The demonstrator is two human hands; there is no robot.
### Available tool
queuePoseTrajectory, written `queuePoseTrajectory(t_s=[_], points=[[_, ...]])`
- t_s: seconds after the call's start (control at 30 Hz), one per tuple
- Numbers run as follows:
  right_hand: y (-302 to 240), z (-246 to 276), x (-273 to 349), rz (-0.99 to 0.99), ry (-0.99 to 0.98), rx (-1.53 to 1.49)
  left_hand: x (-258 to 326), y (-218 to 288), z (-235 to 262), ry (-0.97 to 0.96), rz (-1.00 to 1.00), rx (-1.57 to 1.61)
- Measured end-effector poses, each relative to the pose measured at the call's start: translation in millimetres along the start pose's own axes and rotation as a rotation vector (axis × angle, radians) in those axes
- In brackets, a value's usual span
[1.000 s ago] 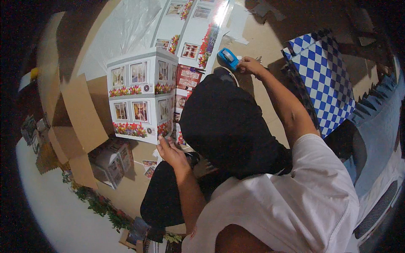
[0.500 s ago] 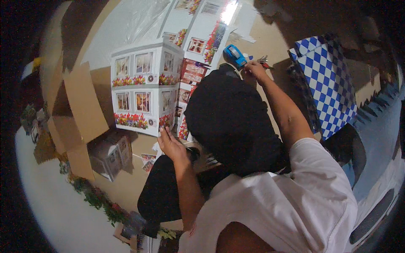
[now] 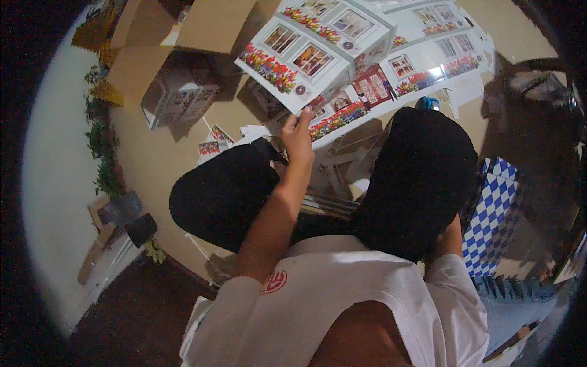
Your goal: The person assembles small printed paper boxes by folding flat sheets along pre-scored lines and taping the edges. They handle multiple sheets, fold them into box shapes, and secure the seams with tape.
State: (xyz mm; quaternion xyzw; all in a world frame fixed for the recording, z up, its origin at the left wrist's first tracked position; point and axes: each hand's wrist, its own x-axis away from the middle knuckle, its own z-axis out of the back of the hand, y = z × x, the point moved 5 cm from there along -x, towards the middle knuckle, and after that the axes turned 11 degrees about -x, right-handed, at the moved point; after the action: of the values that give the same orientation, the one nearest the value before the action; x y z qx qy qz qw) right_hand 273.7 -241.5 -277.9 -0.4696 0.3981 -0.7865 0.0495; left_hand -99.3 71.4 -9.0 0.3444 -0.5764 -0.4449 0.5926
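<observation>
My left hand (image 3: 298,136) is closed at the lower corner of a white cardboard box (image 3: 313,52), its thumb and fingers at the edge. Windows and tulips are printed on the box, which stands tilted beyond my knees. Flat beside it lies a matching printed sheet (image 3: 422,58) with a red door section. My right forearm (image 3: 451,237) goes down behind my right thigh, and the hand itself is hidden there. Just past my right knee a small blue object (image 3: 428,103) shows in part; its kind I cannot make out.
An open brown carton (image 3: 205,24) stands at the far left, with a smaller printed box (image 3: 183,101) beside it. Printed scraps (image 3: 211,147) lie by my left knee. Green plants (image 3: 101,147) line the left. On the right is a blue-and-white checked box (image 3: 492,214).
My right hand has left the blue object and dropped behind my right thigh. My left hand remains at the box corner. The whole view has turned, shifting the scene.
</observation>
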Motion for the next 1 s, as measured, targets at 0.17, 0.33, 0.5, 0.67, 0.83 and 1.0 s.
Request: queuePoseTrajectory(t_s=[0.17,0.33,0.5,0.67,0.83,1.0], points=[[-162.0,21.3,49.5,0.224,-0.066,-0.162,-4.7,-8.0,-5.5,0.012,-0.035,0.042],[-408.0,-21.7,217.7,0.628,-0.121,-0.232,-6.7,-16.1,2.7,0.022,-0.072,0.050],[-443.5,-124.2,300.1,0.708,-0.303,-0.108,-3.7,-17.5,0.5,0.114,-0.093,0.021],[-357.5,-255.2,254.7,0.635,-0.461,-0.189,-1.0,1.7,5.0,0.159,-0.218,-0.095],[-309.5,-286.0,209.8,0.689,-0.456,-0.479,0.7,-9.6,4.6,0.130,-0.171,-0.038],[-311.7,-290.9,200.5,0.632,-0.461,-0.574,-3.4,-12.1,1.2,0.177,-0.265,0.108]])
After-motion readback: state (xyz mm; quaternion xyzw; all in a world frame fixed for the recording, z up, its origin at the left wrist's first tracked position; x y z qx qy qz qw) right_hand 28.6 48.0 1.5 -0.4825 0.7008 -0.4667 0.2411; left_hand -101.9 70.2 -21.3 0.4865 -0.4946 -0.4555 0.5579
